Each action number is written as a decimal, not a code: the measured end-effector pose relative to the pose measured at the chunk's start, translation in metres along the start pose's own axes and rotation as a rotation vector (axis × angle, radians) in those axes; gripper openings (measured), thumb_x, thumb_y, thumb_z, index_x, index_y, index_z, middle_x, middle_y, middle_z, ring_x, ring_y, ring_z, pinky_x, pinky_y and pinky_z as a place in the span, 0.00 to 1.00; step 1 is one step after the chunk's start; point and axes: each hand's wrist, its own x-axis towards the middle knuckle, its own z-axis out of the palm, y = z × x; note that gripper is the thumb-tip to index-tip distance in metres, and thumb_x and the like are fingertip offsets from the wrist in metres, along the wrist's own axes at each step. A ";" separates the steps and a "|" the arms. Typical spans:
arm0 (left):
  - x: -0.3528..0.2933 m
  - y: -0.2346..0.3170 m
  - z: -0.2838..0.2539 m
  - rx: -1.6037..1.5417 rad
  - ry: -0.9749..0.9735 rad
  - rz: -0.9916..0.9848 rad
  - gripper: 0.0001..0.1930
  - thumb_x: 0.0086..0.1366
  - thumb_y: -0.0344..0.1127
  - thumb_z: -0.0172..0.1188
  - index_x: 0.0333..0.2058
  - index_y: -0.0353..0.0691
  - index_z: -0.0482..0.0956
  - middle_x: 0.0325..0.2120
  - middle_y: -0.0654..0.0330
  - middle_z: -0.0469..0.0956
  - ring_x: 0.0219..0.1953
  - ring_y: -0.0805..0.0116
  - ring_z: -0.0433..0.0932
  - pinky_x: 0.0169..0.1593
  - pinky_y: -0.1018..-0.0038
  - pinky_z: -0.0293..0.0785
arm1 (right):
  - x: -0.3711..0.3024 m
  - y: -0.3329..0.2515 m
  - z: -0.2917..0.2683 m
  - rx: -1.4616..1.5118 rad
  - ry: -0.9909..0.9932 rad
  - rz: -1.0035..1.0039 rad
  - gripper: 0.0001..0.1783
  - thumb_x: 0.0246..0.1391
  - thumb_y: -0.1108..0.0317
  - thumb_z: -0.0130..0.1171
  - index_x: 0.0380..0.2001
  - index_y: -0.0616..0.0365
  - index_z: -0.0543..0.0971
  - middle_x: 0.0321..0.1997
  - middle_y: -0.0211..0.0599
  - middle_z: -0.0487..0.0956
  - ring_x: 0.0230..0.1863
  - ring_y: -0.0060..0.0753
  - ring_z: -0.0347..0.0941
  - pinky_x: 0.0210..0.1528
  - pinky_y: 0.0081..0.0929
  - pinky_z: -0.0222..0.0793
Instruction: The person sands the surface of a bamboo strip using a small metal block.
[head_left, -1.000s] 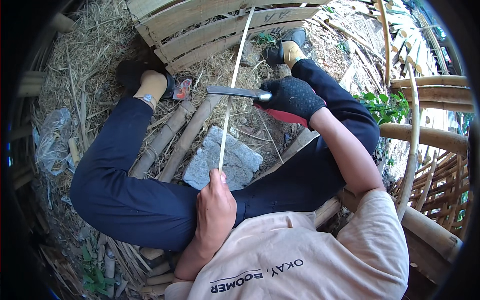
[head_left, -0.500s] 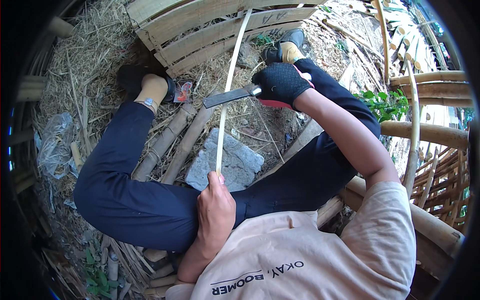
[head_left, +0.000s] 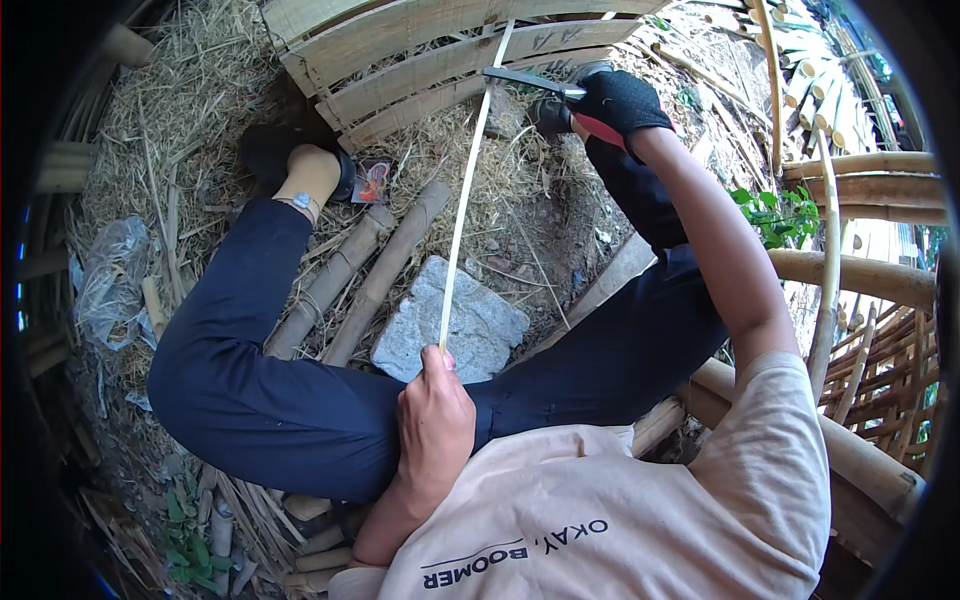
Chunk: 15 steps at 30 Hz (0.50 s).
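Note:
My bare left hand [head_left: 436,415] pinches the near end of a long, pale bamboo strip [head_left: 461,220] close to my lap. The strip runs away from me and up across the front of a slatted wooden crate [head_left: 400,85]. My right hand [head_left: 622,103], in a black and red glove, is closed round the handle of a knife, which the fingers mostly hide. The flat, dark blade of the knife [head_left: 530,80] crosses the strip near its far part, by the crate's lower slats. A grey stone block [head_left: 450,318] lies under the strip, between my legs.
Two bamboo poles [head_left: 390,270] lie on the straw-covered ground left of the stone. A clear plastic bag [head_left: 112,275] is at the far left. Bamboo rails [head_left: 850,275] and a woven bamboo basket [head_left: 885,365] stand to my right, with cut bamboo [head_left: 815,95] piled beyond.
My right hand has moved away from me and a little right, bringing the blade along the strip to the crate. The strip's far part has shifted slightly right; my left hand keeps its grip.

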 end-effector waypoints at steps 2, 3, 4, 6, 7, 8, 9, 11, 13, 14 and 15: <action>0.001 0.001 -0.001 -0.016 -0.012 -0.031 0.05 0.72 0.28 0.47 0.38 0.32 0.68 0.22 0.37 0.76 0.28 0.35 0.77 0.29 0.48 0.70 | -0.003 0.004 0.003 0.012 0.022 -0.039 0.19 0.50 0.50 0.61 0.38 0.49 0.87 0.38 0.51 0.84 0.42 0.53 0.83 0.48 0.42 0.78; 0.002 0.001 -0.002 -0.030 -0.023 -0.055 0.05 0.71 0.27 0.47 0.39 0.32 0.69 0.24 0.37 0.77 0.30 0.34 0.77 0.31 0.47 0.70 | -0.004 0.004 0.003 0.018 0.034 -0.059 0.19 0.50 0.50 0.61 0.38 0.49 0.87 0.39 0.51 0.84 0.42 0.52 0.83 0.48 0.42 0.78; 0.002 0.002 -0.003 -0.043 -0.035 -0.079 0.05 0.71 0.27 0.47 0.41 0.32 0.70 0.26 0.36 0.77 0.32 0.33 0.77 0.33 0.46 0.70 | -0.011 0.003 0.006 0.089 0.031 -0.093 0.20 0.49 0.48 0.62 0.38 0.49 0.87 0.38 0.51 0.84 0.41 0.53 0.82 0.47 0.42 0.78; 0.003 0.001 -0.001 -0.056 -0.024 -0.072 0.05 0.71 0.27 0.46 0.40 0.32 0.70 0.26 0.36 0.78 0.32 0.33 0.77 0.34 0.46 0.70 | -0.021 -0.004 0.011 0.082 0.038 -0.192 0.16 0.53 0.51 0.61 0.37 0.48 0.87 0.35 0.49 0.84 0.38 0.53 0.82 0.44 0.43 0.77; 0.003 0.000 -0.001 -0.061 -0.018 -0.072 0.05 0.71 0.27 0.46 0.40 0.32 0.70 0.27 0.36 0.78 0.33 0.33 0.78 0.34 0.46 0.70 | -0.034 -0.013 0.013 0.100 0.091 -0.268 0.15 0.54 0.52 0.61 0.36 0.47 0.87 0.33 0.48 0.84 0.37 0.52 0.82 0.43 0.43 0.77; 0.003 0.000 -0.001 -0.063 -0.014 -0.068 0.06 0.71 0.27 0.46 0.40 0.33 0.70 0.27 0.36 0.78 0.33 0.33 0.77 0.35 0.46 0.70 | -0.046 -0.024 0.002 0.160 -0.036 -0.301 0.13 0.56 0.55 0.60 0.35 0.49 0.87 0.31 0.46 0.84 0.36 0.51 0.82 0.43 0.44 0.77; 0.003 0.002 -0.001 -0.067 -0.012 -0.060 0.06 0.71 0.27 0.46 0.40 0.33 0.70 0.27 0.36 0.78 0.33 0.33 0.77 0.35 0.46 0.70 | -0.055 -0.029 -0.002 0.125 -0.031 -0.410 0.14 0.54 0.54 0.61 0.34 0.50 0.86 0.31 0.45 0.84 0.36 0.49 0.82 0.42 0.45 0.76; 0.004 0.003 0.000 -0.051 0.003 -0.018 0.05 0.71 0.28 0.47 0.39 0.33 0.69 0.26 0.37 0.77 0.31 0.34 0.78 0.33 0.47 0.70 | -0.064 -0.042 0.004 0.140 -0.138 -0.412 0.20 0.53 0.45 0.63 0.35 0.51 0.84 0.30 0.47 0.83 0.36 0.52 0.81 0.40 0.44 0.76; 0.004 0.000 0.001 -0.008 0.036 0.040 0.05 0.72 0.28 0.48 0.38 0.32 0.67 0.22 0.38 0.76 0.28 0.35 0.78 0.29 0.48 0.72 | -0.079 -0.063 0.003 0.140 -0.239 -0.485 0.19 0.54 0.47 0.62 0.34 0.52 0.84 0.29 0.47 0.83 0.36 0.53 0.81 0.40 0.45 0.76; 0.004 0.000 -0.001 -0.006 0.014 0.022 0.05 0.72 0.28 0.48 0.38 0.32 0.67 0.22 0.38 0.76 0.27 0.36 0.78 0.29 0.48 0.72 | -0.087 -0.073 -0.004 0.126 -0.282 -0.487 0.17 0.53 0.50 0.62 0.33 0.52 0.83 0.29 0.48 0.82 0.35 0.53 0.81 0.40 0.46 0.75; 0.004 0.003 -0.003 -0.002 -0.008 0.003 0.05 0.73 0.29 0.47 0.38 0.32 0.67 0.22 0.38 0.76 0.27 0.36 0.78 0.29 0.49 0.72 | -0.094 -0.079 -0.005 0.171 -0.288 -0.480 0.15 0.52 0.53 0.62 0.33 0.53 0.83 0.27 0.49 0.82 0.34 0.54 0.81 0.40 0.47 0.76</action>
